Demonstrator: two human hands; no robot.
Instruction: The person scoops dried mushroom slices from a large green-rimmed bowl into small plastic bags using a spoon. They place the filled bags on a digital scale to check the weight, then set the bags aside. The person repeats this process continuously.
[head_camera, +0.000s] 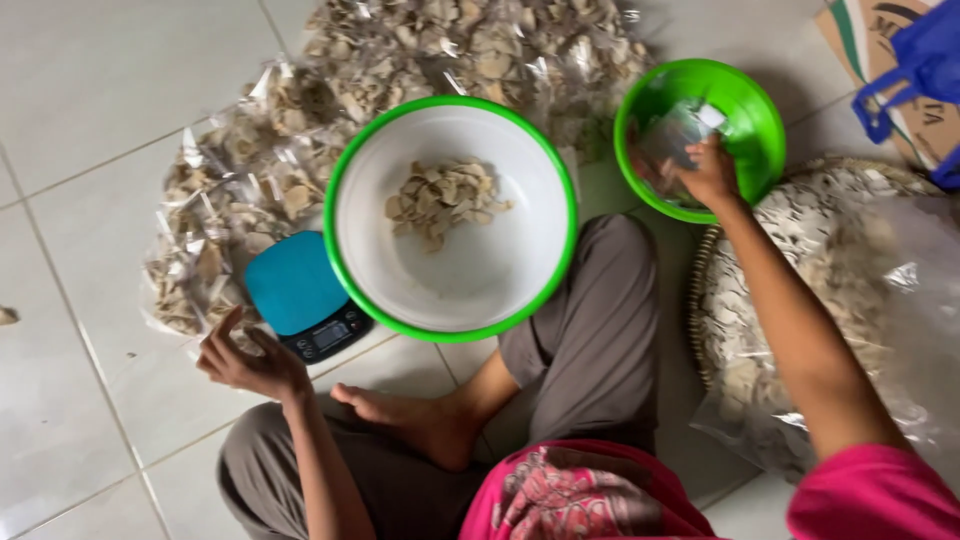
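Right hand (712, 172) grips a clear plastic bag (672, 140) inside the small green bowl (752, 110); left hand (245, 358) hovers loosely open, empty, beside the blue scale (295, 287).

Our right hand (712, 172) reaches into a small bright green bowl (755, 120) on the tiled floor and grips a clear plastic packet (678, 135) that lies crumpled inside it, its contents blurred. Our left hand (245, 360) hovers half curled, palm up, holding nothing we can make out, just beside a small digital scale (300, 295) with a flat teal platform and a dark display strip, which sits on the floor with nothing on it.
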